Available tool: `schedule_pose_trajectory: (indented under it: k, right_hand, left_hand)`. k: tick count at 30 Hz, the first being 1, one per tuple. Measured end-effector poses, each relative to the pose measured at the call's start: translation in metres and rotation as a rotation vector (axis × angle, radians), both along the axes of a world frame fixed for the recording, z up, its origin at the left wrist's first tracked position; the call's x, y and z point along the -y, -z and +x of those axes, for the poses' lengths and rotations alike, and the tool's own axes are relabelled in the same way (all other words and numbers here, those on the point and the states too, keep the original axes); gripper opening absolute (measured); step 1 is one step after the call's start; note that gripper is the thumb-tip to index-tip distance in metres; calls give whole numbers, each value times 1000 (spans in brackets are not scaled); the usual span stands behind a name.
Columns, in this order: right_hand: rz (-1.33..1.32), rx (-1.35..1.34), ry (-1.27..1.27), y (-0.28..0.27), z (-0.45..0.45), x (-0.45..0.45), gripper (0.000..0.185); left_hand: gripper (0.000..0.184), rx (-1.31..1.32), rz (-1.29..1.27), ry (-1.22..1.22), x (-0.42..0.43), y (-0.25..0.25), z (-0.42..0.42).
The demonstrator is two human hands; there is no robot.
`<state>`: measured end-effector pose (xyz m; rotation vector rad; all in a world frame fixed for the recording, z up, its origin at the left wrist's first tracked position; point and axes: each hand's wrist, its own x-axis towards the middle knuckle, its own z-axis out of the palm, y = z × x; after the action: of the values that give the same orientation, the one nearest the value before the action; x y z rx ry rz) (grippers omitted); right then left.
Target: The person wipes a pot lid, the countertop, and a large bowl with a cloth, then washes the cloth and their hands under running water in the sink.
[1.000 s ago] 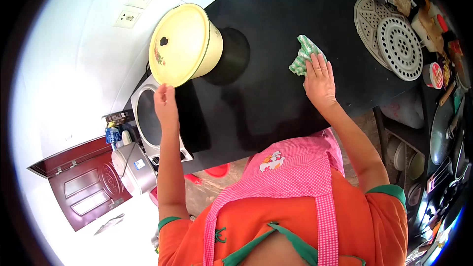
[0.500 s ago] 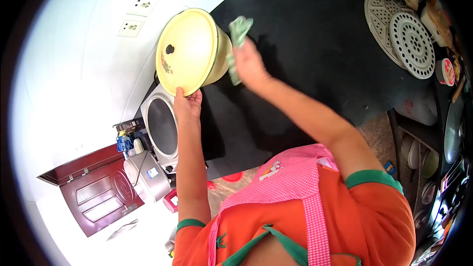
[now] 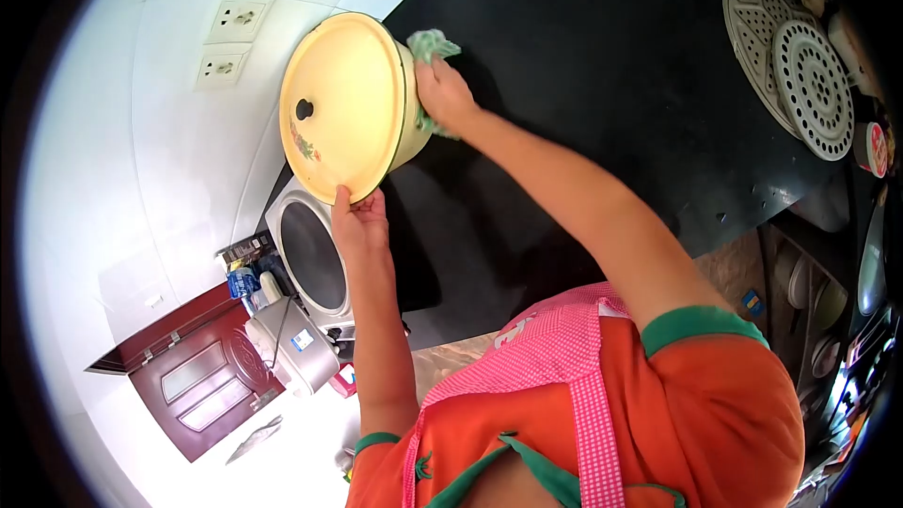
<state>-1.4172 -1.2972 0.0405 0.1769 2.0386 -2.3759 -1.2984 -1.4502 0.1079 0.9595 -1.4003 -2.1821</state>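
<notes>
Pinching the lidded yellow enamel pot [image 3: 348,105] by its rim, your left hand [image 3: 362,223] has its grip closed there, thumb on top, fingers curled beneath. Your right hand [image 3: 446,94], grip closed over a bunched green-and-white cloth [image 3: 434,42], presses it against the pot's side at the pot's three o'clock. The pot is at eleven o'clock in view, beside the black table [image 3: 583,94]'s wall edge; perforated steamer racks [image 3: 815,90] lie toward two.
</notes>
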Motion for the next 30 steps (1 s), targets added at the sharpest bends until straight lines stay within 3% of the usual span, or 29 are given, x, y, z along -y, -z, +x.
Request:
schedule_pose_trajectory:
  k: [2, 7, 10, 13, 16, 17, 18, 20, 21, 26, 30]
  right_hand:
    - [184, -57, -226, 17, -41, -3, 46]
    - [-187, 226, -435, 15, -92, 5, 49]
    - [-214, 196, -388, 24, -86, 6, 47]
    - [-111, 89, -390, 18, -72, -7, 50]
    - [-78, 12, -384, 26, -71, -9, 50]
    - [-238, 207, -403, 20, -72, -9, 48]
    - [-309, 293, -430, 16, -68, -11, 49]
    - [-298, 225, -418, 27, -68, -6, 50]
    - [-291, 199, -374, 33, -66, -3, 51]
    - [-255, 196, -299, 21, -35, -5, 50]
    - [-150, 188, -278, 30, -23, -12, 51]
  left_hand:
    - [19, 22, -26, -10, -5, -4, 0]
    - [19, 39, 44, -1, -1, -7, 2]
    - [22, 128, 13, 10, -4, -11, 3]
    - [28, 202, -215, 76, -8, -23, 8]
    - [48, 300, -452, 23, 7, -19, 13]
    - [56, 337, -528, -3, 12, -19, 15]
    - [56, 295, -901, -49, 17, -20, 14]
    - [57, 225, -1643, -140, 21, -25, 2]
    - [52, 139, -1734, -22, 22, -32, -8]
    - [38, 96, -1894, 290, -2, -67, -74]
    - [33, 139, -1752, 375, 14, -55, -97]
